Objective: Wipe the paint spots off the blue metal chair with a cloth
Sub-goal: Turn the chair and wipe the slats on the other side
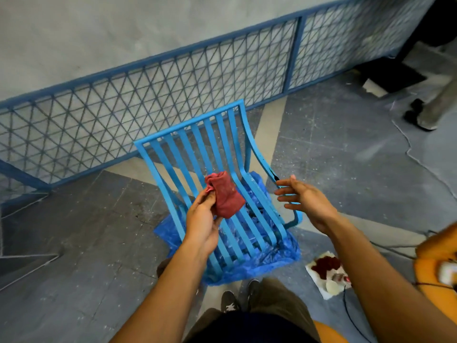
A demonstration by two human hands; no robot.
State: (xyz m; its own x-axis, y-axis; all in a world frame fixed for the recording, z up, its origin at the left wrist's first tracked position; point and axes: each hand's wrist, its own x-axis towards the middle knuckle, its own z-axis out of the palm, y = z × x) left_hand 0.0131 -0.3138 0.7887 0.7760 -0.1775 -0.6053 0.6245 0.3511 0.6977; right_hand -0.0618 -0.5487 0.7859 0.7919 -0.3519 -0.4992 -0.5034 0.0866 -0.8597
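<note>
The blue metal chair stands on a crumpled blue plastic sheet, which lies on a grey floor with pale stripes and small white specks. The seat and the back of the chair are made of long curved slats.

The red cloth is bunched together and is held up in front of the lower part of the chair back, over the left slats. I cannot tell if it touches the metal. The left hand holds it from below: the thumb and fingers are curled and pinch the lower left edge of the cloth, and most of the cloth stands up above the fingertips.

The right hand holds nothing. Its fingers are straight and a little spread, and they point left toward the chair. The fingertips are just beside the right armrest, close to some dark spots on this armrest.

Behind the chair a blue metal fence with diamond mesh runs along a pale grey wall. To the right of the chair, near its front, a white sheet lies on the floor with a dark red stain and a small pale lid on it. In front of the chair the person's dark shoes are visible. Far to the right of the chair another person's leg is standing, and a thin white cord lies on the floor.
</note>
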